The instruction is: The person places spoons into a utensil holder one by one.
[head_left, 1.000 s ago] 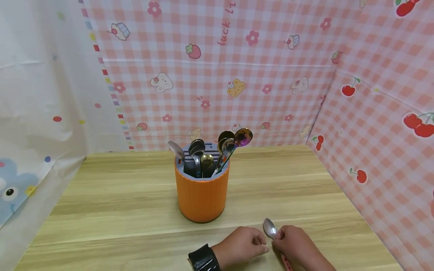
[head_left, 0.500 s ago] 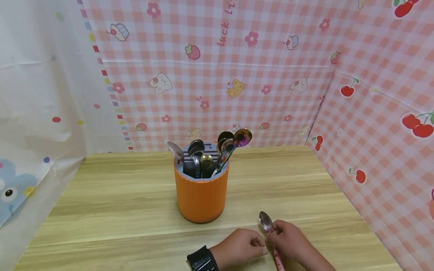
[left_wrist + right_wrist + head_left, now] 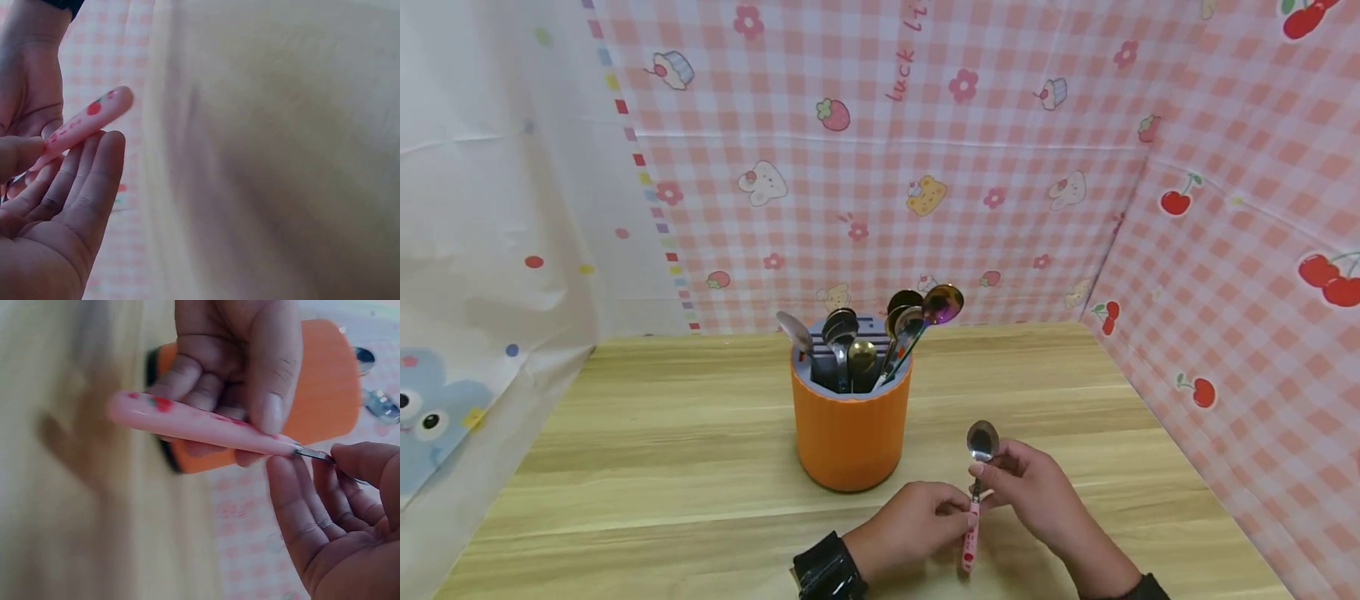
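Note:
A teaspoon point(image 3: 972, 533) with a steel bowl and a pink strawberry-patterned handle is held above the table, bowl upward, in the head view. My left hand point(image 3: 917, 521) pinches the handle between thumb and fingers. Higher up, my right hand point(image 3: 1037, 492) grips the metal neck just under the bowl. The right wrist view shows the left thumb lying along the pink handle point(image 3: 194, 425), with the fingers behind it. In the left wrist view the handle's rounded end point(image 3: 115, 103) sticks out past the left fingers, while the bowl is out of sight.
Left of the hands stands an orange ribbed utensil holder point(image 3: 850, 442) with a grey slotted top. Several spoons point(image 3: 861, 354) in it point bowl up. The wooden table point(image 3: 685, 467) meets pink checked cloth point(image 3: 850, 167) behind and at the right.
The right hand has raised the spoon and turned it more upright, moving it up and left. The left hand, earlier beside the spoon, now holds its handle.

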